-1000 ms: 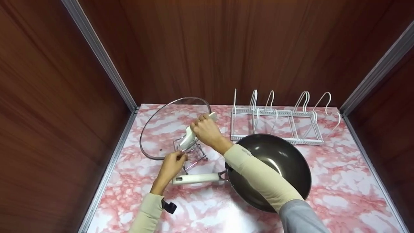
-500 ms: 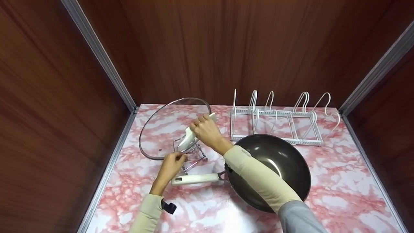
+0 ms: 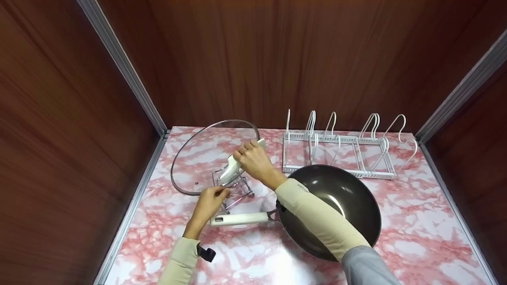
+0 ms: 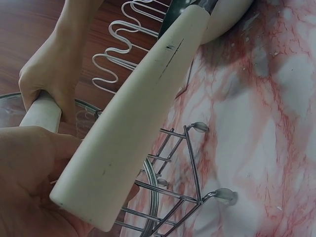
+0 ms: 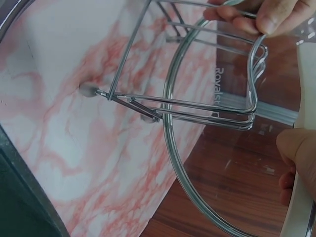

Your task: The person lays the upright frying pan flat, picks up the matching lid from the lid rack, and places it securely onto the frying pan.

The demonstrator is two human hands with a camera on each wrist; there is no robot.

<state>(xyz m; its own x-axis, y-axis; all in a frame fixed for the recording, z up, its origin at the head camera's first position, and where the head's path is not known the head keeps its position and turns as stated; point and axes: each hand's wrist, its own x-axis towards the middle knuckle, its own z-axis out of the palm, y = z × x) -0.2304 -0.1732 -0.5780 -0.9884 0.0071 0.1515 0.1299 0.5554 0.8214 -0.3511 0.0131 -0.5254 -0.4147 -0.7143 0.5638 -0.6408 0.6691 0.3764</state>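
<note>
A glass lid (image 3: 172, 174) with a metal rim stands tilted up, its lower edge between the wires of a small chrome wire rack (image 3: 239, 200). My right hand (image 3: 255, 160) grips the lid's cream handle (image 3: 228, 171) from above. Lower and to the left, my left hand (image 3: 210, 202) pinches a top wire of the chrome rack between thumb and fingers; the right wrist view shows these fingertips (image 5: 271, 19) on the wire. Just below the rack lies the cream handle (image 3: 241, 218) of a dark wok, which crosses in front of my left hand in the left wrist view.
The dark wok (image 3: 356, 198) sits right of centre, under my right forearm. Behind it, a white wire rack (image 3: 382, 174) with several upright loops stands near the back panel. Wooden panels with metal edge strips close in the marbled tabletop (image 3: 420, 221) at the left, back and right.
</note>
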